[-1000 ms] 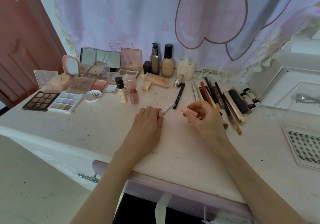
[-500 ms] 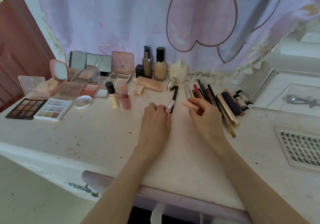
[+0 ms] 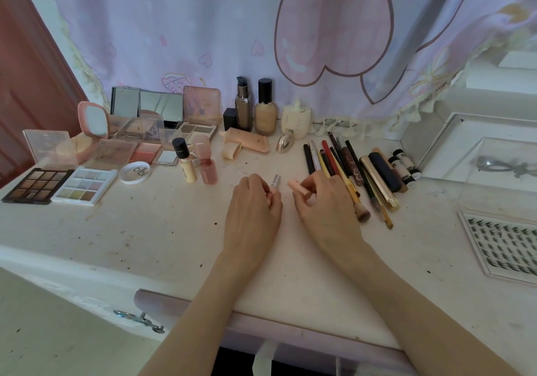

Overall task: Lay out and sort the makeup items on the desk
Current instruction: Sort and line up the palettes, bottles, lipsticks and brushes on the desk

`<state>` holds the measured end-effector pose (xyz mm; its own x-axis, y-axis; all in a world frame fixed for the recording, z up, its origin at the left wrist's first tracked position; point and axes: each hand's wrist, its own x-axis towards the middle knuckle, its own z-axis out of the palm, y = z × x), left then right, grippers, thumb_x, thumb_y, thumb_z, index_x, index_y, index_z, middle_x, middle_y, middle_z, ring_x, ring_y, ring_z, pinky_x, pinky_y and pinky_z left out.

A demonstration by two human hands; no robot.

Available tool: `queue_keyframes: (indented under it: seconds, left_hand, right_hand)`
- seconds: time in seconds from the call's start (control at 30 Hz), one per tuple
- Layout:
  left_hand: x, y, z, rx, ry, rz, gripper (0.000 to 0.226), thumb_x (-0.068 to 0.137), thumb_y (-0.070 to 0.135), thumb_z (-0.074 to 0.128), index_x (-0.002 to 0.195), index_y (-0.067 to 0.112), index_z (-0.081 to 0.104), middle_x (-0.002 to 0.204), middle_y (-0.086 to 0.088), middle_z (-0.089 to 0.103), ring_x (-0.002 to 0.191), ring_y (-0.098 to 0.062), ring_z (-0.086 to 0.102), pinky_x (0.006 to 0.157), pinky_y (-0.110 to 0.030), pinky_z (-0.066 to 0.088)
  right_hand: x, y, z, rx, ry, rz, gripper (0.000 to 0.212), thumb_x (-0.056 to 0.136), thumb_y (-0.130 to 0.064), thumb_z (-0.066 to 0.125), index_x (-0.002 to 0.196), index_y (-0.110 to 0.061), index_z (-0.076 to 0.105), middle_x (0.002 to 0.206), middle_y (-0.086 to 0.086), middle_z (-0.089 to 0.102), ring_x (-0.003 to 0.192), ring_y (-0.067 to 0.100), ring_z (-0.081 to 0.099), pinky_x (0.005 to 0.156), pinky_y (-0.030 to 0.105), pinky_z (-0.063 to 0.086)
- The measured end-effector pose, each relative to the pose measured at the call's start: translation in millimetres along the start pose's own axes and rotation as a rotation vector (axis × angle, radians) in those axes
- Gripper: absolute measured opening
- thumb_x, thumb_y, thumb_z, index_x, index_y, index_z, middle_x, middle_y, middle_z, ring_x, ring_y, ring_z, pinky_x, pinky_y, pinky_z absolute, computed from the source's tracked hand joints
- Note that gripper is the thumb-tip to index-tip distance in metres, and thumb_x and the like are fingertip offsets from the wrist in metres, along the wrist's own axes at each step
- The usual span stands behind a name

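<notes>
Both hands clamped: left hand silver-tipped tube, right hand pink cap.

Matt, speckled table; printed cloth curtain; glossy plastic palettes; shiny metal tube; glass bottles.

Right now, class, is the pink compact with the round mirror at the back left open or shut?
Open. The pink compact has its lid raised, mirror facing the desk, and the powder pan below is exposed.

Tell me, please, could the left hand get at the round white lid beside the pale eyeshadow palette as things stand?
Probably not yet: the path across the desk to the round white lid looks free, but the left hand is holding a small tube.
</notes>
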<state>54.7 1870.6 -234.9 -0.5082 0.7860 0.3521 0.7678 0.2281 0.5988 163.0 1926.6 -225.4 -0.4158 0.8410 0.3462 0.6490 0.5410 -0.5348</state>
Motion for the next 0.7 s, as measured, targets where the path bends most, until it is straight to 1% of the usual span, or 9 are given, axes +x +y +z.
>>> queue_keyframes:
  seconds: [0.03,0.1,0.2,0.27,0.37,0.4,0.53,0.63,0.7]
  left_hand:
    - [-0.9,-0.3,0.9,0.01,0.0,0.02,0.014,0.093,0.025,0.05,0.091,0.012,0.045,0.088,-0.001,0.047,0.082,-0.016,0.045,0.068,-0.024,0.033]
    - [-1.4,-2.0,2.9,0.011,-0.011,0.049,0.016,0.092,0.026,0.051,0.093,0.01,0.048,0.084,-0.001,0.047,0.08,-0.016,0.042,0.068,-0.024,0.03]
    - [-1.7,-6.2,3.2,-0.047,-0.032,0.067,0.018,0.092,0.028,0.052,0.096,0.011,0.055,0.082,0.002,0.05,0.08,-0.014,0.044,0.07,-0.022,0.031]
    - [-2.1,-8.9,2.5,-0.091,-0.058,0.077,0.017,0.092,0.029,0.052,0.099,0.015,0.059,0.086,0.004,0.053,0.083,-0.013,0.046,0.074,-0.022,0.032]
    - [-2.8,-10.8,1.3,-0.113,-0.089,0.103,0.019,0.092,0.028,0.053,0.106,0.019,0.063,0.09,0.007,0.051,0.088,-0.012,0.047,0.079,-0.022,0.033]
    - [-2.6,-11.2,0.9,-0.114,-0.097,0.107,0.02,0.092,0.027,0.053,0.108,0.019,0.063,0.091,0.007,0.05,0.088,-0.011,0.046,0.079,-0.021,0.031]
    - [-2.2,-12.7,0.1,-0.113,-0.125,0.118,0.023,0.093,0.025,0.052,0.112,0.02,0.064,0.095,0.007,0.05,0.09,-0.009,0.043,0.075,-0.018,0.026]
    - [-2.6,-12.5,-0.3,-0.105,-0.13,0.123,0.024,0.093,0.026,0.052,0.113,0.02,0.063,0.1,0.003,0.054,0.092,-0.01,0.043,0.077,-0.018,0.027]
    - [-2.8,-12.1,-0.6,-0.105,-0.128,0.121,0.024,0.092,0.026,0.052,0.113,0.019,0.063,0.102,0.003,0.054,0.094,-0.011,0.044,0.08,-0.019,0.029]
  right_hand:
    - [-0.6,0.2,0.6,-0.031,0.001,-0.021,0.017,0.091,-0.024,0.056,0.098,-0.009,0.053,0.076,-0.012,0.038,0.089,0.014,0.04,0.071,0.019,0.028]
    - [-0.8,1.9,2.6,-0.089,0.007,-0.057,0.02,0.091,-0.026,0.056,0.098,-0.008,0.055,0.087,-0.002,0.052,0.092,0.017,0.042,0.076,0.024,0.032]
    - [-0.7,9.1,10.4,-0.119,-0.022,-0.08,0.026,0.092,-0.033,0.054,0.101,-0.009,0.06,0.097,0.004,0.057,0.089,0.012,0.037,0.078,0.024,0.03]
    - [-3.1,11.2,12.8,-0.058,-0.011,-0.098,0.026,0.092,-0.032,0.053,0.1,-0.009,0.063,0.092,0.003,0.057,0.087,0.011,0.04,0.077,0.023,0.033]
    - [-6.5,13.4,14.0,0.027,-0.001,-0.142,0.027,0.088,-0.024,0.049,0.095,-0.007,0.068,0.084,0.006,0.062,0.082,0.018,0.051,0.07,0.035,0.047]
    - [-6.8,14.5,14.1,0.042,0.001,-0.156,0.028,0.085,-0.021,0.048,0.094,-0.006,0.069,0.083,0.007,0.064,0.081,0.02,0.053,0.068,0.036,0.048]
    - [-5.3,18.9,13.4,0.032,0.028,-0.195,0.041,0.085,-0.029,0.041,0.095,-0.004,0.071,0.086,0.009,0.068,0.084,0.014,0.049,0.078,0.014,0.031]
    - [-3.8,20.9,12.1,0.044,-0.002,-0.189,0.043,0.084,-0.031,0.039,0.093,-0.004,0.071,0.086,0.009,0.068,0.084,0.021,0.057,0.079,0.01,0.028]
    - [-2.4,21.4,11.8,0.046,0.01,-0.207,0.037,0.084,-0.027,0.044,0.09,-0.003,0.072,0.083,0.01,0.069,0.081,0.025,0.06,0.079,0.009,0.027]
